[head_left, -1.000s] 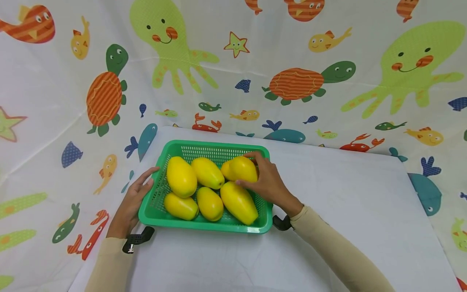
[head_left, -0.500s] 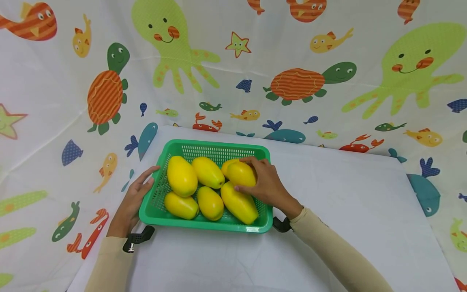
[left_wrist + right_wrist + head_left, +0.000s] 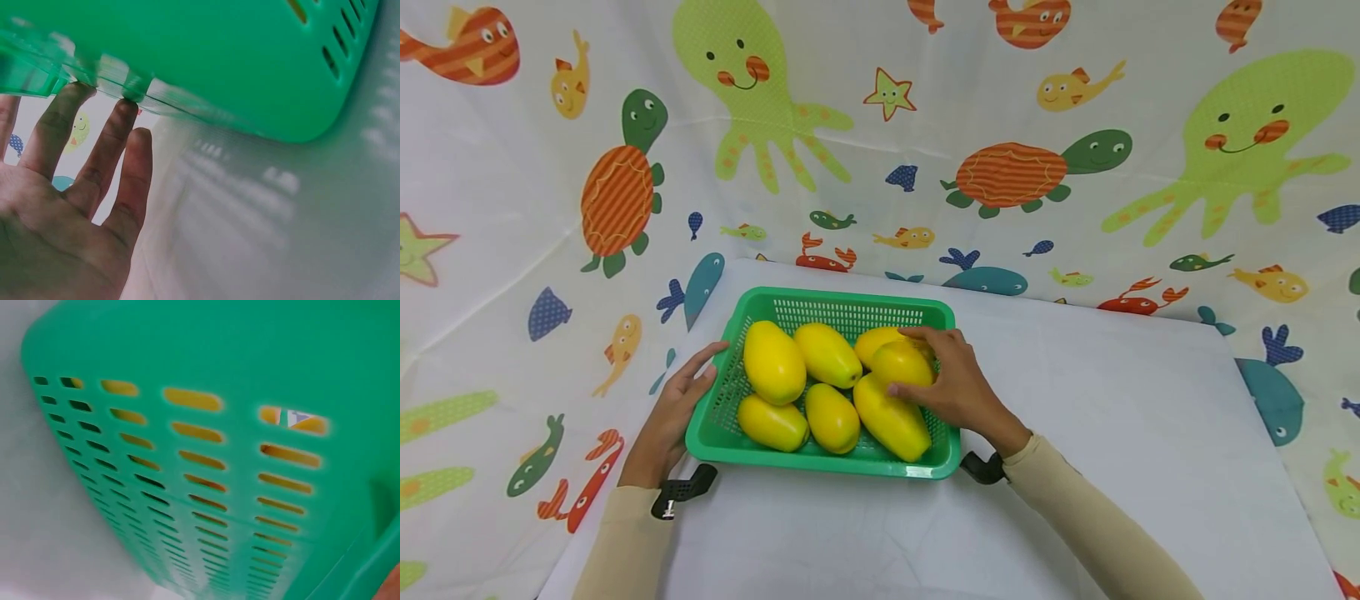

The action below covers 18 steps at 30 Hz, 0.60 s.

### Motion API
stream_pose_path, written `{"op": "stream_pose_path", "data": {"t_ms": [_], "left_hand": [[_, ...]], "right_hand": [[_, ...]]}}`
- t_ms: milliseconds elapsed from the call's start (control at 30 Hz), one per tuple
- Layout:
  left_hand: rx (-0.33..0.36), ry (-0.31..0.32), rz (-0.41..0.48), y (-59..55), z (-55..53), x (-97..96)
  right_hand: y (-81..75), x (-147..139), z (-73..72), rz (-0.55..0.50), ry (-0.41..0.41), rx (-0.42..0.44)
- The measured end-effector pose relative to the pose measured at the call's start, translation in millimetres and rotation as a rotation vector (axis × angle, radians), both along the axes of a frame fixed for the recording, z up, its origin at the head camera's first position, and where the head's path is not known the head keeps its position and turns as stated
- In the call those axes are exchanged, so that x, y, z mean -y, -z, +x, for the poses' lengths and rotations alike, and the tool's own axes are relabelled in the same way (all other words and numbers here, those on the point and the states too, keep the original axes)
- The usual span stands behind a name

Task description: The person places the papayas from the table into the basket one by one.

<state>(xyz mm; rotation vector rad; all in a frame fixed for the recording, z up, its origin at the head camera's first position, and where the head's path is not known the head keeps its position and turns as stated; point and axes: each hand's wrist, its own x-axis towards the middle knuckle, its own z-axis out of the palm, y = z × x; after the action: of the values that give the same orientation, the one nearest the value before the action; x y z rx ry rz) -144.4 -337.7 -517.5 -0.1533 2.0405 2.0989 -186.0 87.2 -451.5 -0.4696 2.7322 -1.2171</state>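
Note:
A green plastic basket (image 3: 820,465) holds several smooth yellow mangoes, among them a large mango (image 3: 773,362) at the left and a long mango (image 3: 891,417) at the front right. My right hand (image 3: 958,379) reaches over the basket's right side and grips one mango (image 3: 902,364) between thumb and fingers. This mango overlaps the long one and partly covers another mango (image 3: 872,343) behind it. My left hand (image 3: 670,417) rests at the basket's left rim. In the left wrist view its extended fingers (image 3: 115,137) touch the underside of the rim.
The basket stands on a white cloth-covered table (image 3: 1112,417), which extends to the right. A white curtain (image 3: 850,100) printed with sea animals hangs behind and at the left. In the right wrist view, the basket's slotted wall (image 3: 187,350) hides the right hand's work.
My right hand has brought the gripped mango slightly lower and towards me, turning it a little. More of the mango behind it shows. The left hand and basket have stayed still.

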Motion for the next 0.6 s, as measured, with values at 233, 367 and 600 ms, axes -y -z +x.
{"op": "stream_pose_path", "data": {"t_ms": [233, 367, 600], "left_hand": [[0.016, -0.001, -0.005, -3.2, -0.3, -1.0], [0.012, 0.0, -0.001, -4.0, 0.5, -1.1], [-0.01, 0.007, 0.02, -3.7, 2.4, -1.2]], "right_hand": [[4.9, -13, -0.4, -0.13, 0.117, -0.057], [8.7, -19, -0.6, -0.13, 0.162, -0.1], [15.3, -27, -0.1, -0.098, 0.184, -0.087]]}}
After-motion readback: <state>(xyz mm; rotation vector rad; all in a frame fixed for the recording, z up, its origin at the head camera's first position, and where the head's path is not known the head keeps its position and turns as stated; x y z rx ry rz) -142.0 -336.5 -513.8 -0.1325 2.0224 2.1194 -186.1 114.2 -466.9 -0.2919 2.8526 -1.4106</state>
